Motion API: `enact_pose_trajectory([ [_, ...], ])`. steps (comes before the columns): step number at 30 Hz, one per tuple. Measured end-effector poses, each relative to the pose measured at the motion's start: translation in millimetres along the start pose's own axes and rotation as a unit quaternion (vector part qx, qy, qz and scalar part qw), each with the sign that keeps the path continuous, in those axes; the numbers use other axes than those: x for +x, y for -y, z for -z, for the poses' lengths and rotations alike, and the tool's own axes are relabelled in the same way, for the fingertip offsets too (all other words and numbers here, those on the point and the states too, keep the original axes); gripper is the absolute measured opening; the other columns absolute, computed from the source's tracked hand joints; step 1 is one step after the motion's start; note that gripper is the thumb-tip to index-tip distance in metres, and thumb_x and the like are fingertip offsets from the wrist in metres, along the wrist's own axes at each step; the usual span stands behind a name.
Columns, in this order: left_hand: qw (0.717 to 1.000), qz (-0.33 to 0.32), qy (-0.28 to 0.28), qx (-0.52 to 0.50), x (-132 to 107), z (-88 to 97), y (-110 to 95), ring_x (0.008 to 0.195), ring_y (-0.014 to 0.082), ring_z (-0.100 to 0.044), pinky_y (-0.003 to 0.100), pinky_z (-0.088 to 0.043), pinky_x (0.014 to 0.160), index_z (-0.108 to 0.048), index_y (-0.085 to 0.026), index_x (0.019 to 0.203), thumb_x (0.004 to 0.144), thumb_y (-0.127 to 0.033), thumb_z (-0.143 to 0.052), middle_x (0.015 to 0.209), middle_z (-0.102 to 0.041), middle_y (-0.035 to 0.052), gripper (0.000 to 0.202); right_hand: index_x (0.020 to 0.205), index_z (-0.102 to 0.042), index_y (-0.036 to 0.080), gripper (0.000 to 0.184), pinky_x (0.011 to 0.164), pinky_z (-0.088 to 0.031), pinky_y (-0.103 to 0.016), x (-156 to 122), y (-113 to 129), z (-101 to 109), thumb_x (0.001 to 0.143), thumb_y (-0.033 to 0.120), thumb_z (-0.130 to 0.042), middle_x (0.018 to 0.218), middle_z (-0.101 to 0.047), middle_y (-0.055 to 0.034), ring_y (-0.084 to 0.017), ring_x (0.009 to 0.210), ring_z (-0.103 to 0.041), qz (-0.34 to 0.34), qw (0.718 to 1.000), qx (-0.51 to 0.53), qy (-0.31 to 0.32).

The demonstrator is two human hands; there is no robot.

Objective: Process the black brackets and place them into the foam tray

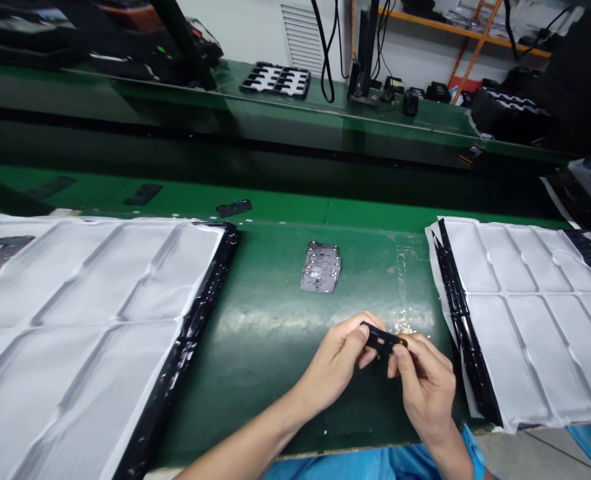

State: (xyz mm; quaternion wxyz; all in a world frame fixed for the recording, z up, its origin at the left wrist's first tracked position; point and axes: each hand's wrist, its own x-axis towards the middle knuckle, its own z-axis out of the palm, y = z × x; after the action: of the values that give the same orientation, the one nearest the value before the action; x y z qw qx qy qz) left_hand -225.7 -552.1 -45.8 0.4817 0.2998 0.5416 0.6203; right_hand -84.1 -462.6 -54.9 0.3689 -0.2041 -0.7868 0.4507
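Observation:
A small flat black part with a yellow spot at its right end is held between both my hands above the green bench. My left hand pinches its left end with thumb and fingers. My right hand pinches its right end. Beyond the hands, a small stack of grey metal plates lies on the bench.
Stacked black trays covered with white moulded sheet lie on the left and on the right. Loose black parts lie on the conveyor strip behind. A black tray of parts, stands and cables occupy the far bench.

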Motion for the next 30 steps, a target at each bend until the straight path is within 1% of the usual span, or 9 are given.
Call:
enact_pose_trajectory([
  [3, 1.0, 0.007, -0.007, -0.026, 1, 0.8, 3, 0.055, 0.0119, -0.033, 0.027, -0.027, 0.056, -0.06, -0.015, 0.093, 0.104, -0.046, -0.04, 0.062, -0.042, -0.0063, 0.038, 0.086, -0.068, 0.021, 0.025, 0.062, -0.049, -0.029, 0, -1, -1, 0.1, 0.005, -0.056, 0.067, -0.061, 0.0001, -0.016, 0.06, -0.059, 0.032, 0.999, -0.001, 0.002],
  [5, 1.0, 0.003, -0.007, -0.023, 1, 0.2, 3, 0.054, 0.0118, -0.032, 0.027, -0.027, 0.056, -0.06, -0.015, 0.093, 0.104, -0.044, -0.039, 0.061, -0.041, -0.0068, 0.037, 0.088, -0.069, 0.021, 0.025, 0.063, -0.049, -0.029, 1, -1, -2, 0.1, 0.004, -0.055, 0.068, -0.061, 0.0001, -0.016, 0.061, -0.059, 0.038, 0.999, -0.001, 0.004],
  [8, 1.0, -0.008, -0.015, 0.001, 0, -1.6, 1, 0.055, 0.0118, -0.033, 0.027, -0.028, 0.057, -0.059, -0.016, 0.091, 0.105, -0.04, -0.038, 0.064, -0.041, -0.0066, 0.034, 0.088, -0.069, 0.021, 0.025, 0.063, -0.049, -0.03, 1, -1, -2, 0.1, 0.004, -0.055, 0.067, -0.06, 0.0003, -0.016, 0.06, -0.058, 0.031, 1.0, 0.003, 0.002],
  [11, 0.999, -0.017, -0.029, 0.017, -1, -2.9, -1, 0.057, 0.0119, -0.035, 0.027, -0.029, 0.057, -0.057, -0.017, 0.088, 0.103, -0.034, -0.039, 0.069, -0.044, -0.0047, 0.03, 0.087, -0.069, 0.021, 0.025, 0.063, -0.049, -0.03, 1, -2, -3, 0.101, 0.005, -0.055, 0.067, -0.06, 0.0005, -0.016, 0.06, -0.058, 0.02, 1.0, 0.01, 0.001],
  [13, 0.999, -0.021, -0.027, 0.026, -2, -2.9, -3, 0.058, 0.0122, -0.036, 0.027, -0.029, 0.057, -0.058, -0.017, 0.089, 0.103, -0.033, -0.039, 0.069, -0.045, -0.0042, 0.029, 0.087, -0.069, 0.021, 0.025, 0.064, -0.049, -0.03, 1, -2, -2, 0.101, 0.005, -0.055, 0.067, -0.06, 0.0007, -0.017, 0.061, -0.058, 0.012, 1.0, 0.015, 0.001],
  [18, 1.0, -0.013, 0.007, 0.0, -5, -2.2, -5, 0.057, 0.0128, -0.036, 0.028, -0.028, 0.056, -0.059, -0.015, 0.096, 0.104, -0.04, -0.037, 0.067, -0.047, -0.0042, 0.034, 0.084, -0.067, 0.021, 0.026, 0.062, -0.046, -0.028, 1, 0, -1, 0.102, 0.007, -0.055, 0.066, -0.059, 0.0012, -0.015, 0.06, -0.057, -0.007, 1.0, 0.018, -0.004],
  [23, 1.0, -0.019, -0.012, 0.004, -4, -3.1, -3, 0.055, 0.0111, -0.034, 0.027, -0.027, 0.055, -0.057, -0.015, 0.094, 0.107, -0.047, -0.036, 0.066, -0.045, -0.0057, 0.04, 0.077, -0.064, 0.02, 0.03, 0.061, -0.045, -0.028, 0, -1, -2, 0.103, 0.008, -0.055, 0.064, -0.058, 0.0016, -0.015, 0.059, -0.056, -0.018, 1.0, 0.018, -0.002],
  [26, 1.0, -0.011, -0.019, -0.006, -2, -2.8, 2, 0.053, 0.0105, -0.033, 0.027, -0.027, 0.054, -0.059, -0.015, 0.092, 0.106, -0.045, -0.039, 0.063, -0.043, -0.0065, 0.039, 0.079, -0.064, 0.02, 0.029, 0.062, -0.046, -0.027, -1, -3, -3, 0.102, 0.006, -0.054, 0.066, -0.058, 0.0018, -0.014, 0.059, -0.056, -0.006, 1.0, 0.021, 0.002],
  [30, 0.997, 0.02, -0.025, -0.072, -1, -2.8, 8, 0.052, 0.0096, -0.032, 0.026, -0.024, 0.053, -0.061, -0.014, 0.092, 0.104, -0.044, -0.043, 0.061, -0.044, -0.0064, 0.037, 0.084, -0.065, 0.02, 0.027, 0.065, -0.047, -0.027, -2, -5, -4, 0.101, 0.002, -0.054, 0.069, -0.06, 0.0015, -0.014, 0.063, -0.057, 0.032, 0.999, 0.02, 0.002],
])
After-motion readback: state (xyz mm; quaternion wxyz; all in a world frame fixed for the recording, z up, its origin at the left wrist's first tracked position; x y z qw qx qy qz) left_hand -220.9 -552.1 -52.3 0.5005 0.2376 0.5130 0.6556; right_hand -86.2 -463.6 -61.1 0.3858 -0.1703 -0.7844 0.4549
